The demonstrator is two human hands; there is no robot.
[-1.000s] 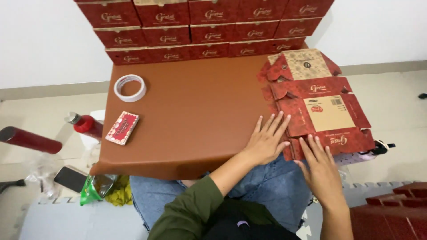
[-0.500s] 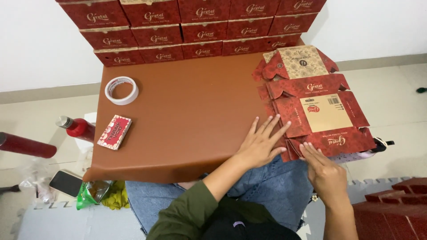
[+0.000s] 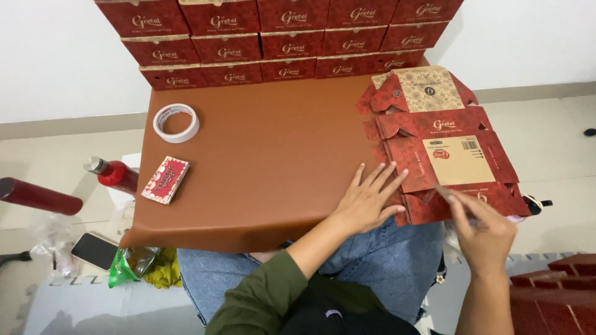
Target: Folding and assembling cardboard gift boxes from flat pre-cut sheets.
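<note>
Left hand (image 3: 368,201) spread flat, fingers apart, on the brown surface (image 3: 267,155), touching the flat cartons (image 3: 437,146) stacked at its right edge. Right hand (image 3: 487,232) pinching a near carton flap. Tape roll (image 3: 176,122) and small red box (image 3: 164,179) well to the left.

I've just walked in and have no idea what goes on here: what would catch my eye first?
Probably the wall of dark red boxes stacked along the far edge of the brown table. Next, the pile of flat, unfolded red cartons at the table's right, with the left hand spread flat beside it and the right hand picking at its near edge. A tape roll lies far left.
</note>
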